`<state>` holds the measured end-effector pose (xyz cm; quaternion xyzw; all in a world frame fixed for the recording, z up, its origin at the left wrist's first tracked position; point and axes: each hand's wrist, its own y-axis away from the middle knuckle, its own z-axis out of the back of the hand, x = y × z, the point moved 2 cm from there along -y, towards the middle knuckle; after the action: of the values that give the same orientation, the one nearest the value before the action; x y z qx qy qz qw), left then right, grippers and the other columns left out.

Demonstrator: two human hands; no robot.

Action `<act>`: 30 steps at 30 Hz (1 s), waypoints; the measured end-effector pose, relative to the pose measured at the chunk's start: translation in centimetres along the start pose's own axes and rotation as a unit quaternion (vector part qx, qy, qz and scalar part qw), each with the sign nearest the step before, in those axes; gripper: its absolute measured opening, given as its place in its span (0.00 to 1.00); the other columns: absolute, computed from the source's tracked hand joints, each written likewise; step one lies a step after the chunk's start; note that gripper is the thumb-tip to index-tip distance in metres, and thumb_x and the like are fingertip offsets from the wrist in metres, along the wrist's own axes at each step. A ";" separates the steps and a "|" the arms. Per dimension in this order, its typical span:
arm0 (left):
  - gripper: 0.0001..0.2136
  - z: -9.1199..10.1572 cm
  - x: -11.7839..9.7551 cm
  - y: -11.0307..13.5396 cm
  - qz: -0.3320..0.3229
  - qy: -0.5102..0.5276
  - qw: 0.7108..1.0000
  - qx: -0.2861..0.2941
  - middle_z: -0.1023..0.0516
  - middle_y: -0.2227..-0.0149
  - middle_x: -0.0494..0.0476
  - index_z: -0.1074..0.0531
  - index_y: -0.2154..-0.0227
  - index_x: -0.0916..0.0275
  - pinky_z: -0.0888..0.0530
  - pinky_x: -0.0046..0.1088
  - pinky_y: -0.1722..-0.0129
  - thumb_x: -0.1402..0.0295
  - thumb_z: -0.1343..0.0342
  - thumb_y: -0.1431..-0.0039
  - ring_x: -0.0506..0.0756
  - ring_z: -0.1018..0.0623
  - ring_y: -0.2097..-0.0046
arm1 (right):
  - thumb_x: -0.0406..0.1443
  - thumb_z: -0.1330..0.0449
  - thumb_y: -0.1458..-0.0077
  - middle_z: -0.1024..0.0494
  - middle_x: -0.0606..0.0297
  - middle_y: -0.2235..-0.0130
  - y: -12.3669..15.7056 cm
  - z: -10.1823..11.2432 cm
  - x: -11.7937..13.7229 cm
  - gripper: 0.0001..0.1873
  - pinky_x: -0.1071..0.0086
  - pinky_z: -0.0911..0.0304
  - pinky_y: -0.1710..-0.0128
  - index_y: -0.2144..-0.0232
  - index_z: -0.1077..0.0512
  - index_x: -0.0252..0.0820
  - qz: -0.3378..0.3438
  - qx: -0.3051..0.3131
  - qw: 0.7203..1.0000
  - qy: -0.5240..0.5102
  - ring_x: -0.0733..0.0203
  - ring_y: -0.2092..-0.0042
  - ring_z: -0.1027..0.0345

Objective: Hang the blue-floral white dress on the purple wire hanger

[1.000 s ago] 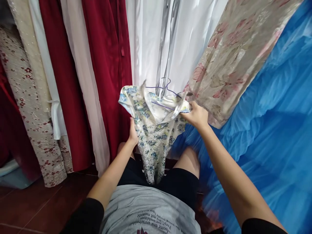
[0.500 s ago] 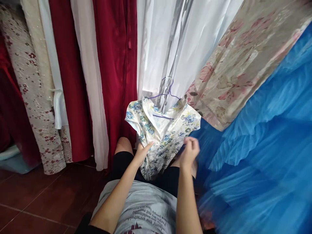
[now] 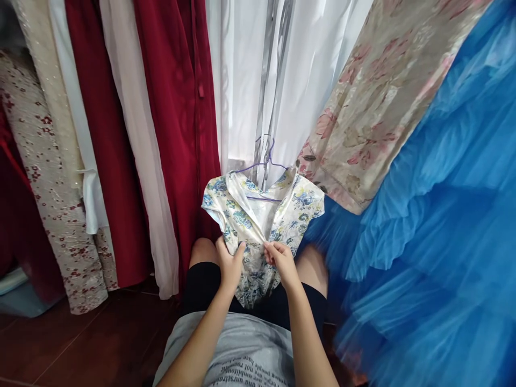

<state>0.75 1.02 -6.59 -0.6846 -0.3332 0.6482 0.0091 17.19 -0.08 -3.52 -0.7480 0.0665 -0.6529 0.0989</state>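
Observation:
A white short-sleeved dress (image 3: 300, 207) with blue and yellow flowers hangs on a thin purple hanger (image 3: 271, 161) in front of me. Its lower part rests between my thighs. My left hand (image 3: 230, 263) is closed on the left side of the garment, thumb on the front and fingers behind the cloth. My right hand (image 3: 281, 258) pinches the front at the bottom of the V-shaped neckline. The neck opening shows the pale inside and the hanger's lower bar.
Long garments hang all around: dark red cloth (image 3: 173, 107), white cloth (image 3: 242, 80), a beige floral piece (image 3: 374, 118) and blue ruffled tulle (image 3: 451, 236) at right. A grey-blue tub (image 3: 30, 295) stands on the brown tiled floor (image 3: 80, 344) at left.
My right hand has moved left from beside the dress and now pinches its neckline front. My left hand keeps its hold. The view has shifted slightly.

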 end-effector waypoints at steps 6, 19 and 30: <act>0.19 -1.7 0.6 3.4 -0.227 -0.125 0.962 0.086 0.30 0.48 0.65 0.34 0.47 0.60 0.32 0.43 0.42 0.71 0.42 0.41 0.62 0.29 0.44 | 0.41 0.39 0.47 0.28 0.69 0.83 0.7 -0.3 0.8 0.12 0.73 0.53 0.79 0.74 0.24 0.38 -0.041 0.062 0.997 0.034 0.69 0.81 0.46; 0.05 -3.7 -1.9 4.6 -0.161 -0.245 0.894 0.338 0.26 0.66 0.55 0.34 0.64 0.58 0.36 0.29 0.66 0.75 0.52 0.36 0.56 0.25 0.65 | 0.33 0.36 0.57 0.33 0.71 0.84 -9.1 0.6 11.8 0.05 0.76 0.61 0.85 0.79 0.25 0.34 -0.042 -0.053 0.995 -0.077 0.74 0.83 0.49; 0.06 -2.2 -4.8 -0.2 -0.152 -0.115 0.921 0.340 0.24 0.64 0.56 0.28 0.58 0.56 0.30 0.34 0.59 0.67 0.47 0.35 0.59 0.24 0.61 | 0.36 0.39 0.52 0.29 0.68 0.81 -11.5 -0.7 16.9 0.07 0.75 0.49 0.80 0.74 0.26 0.36 0.046 0.003 0.998 -0.034 0.71 0.81 0.42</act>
<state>2.96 -0.15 -1.96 -0.5017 -0.1912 0.7879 0.3016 18.50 7.21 15.51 -0.7658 0.0951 -0.6217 0.1337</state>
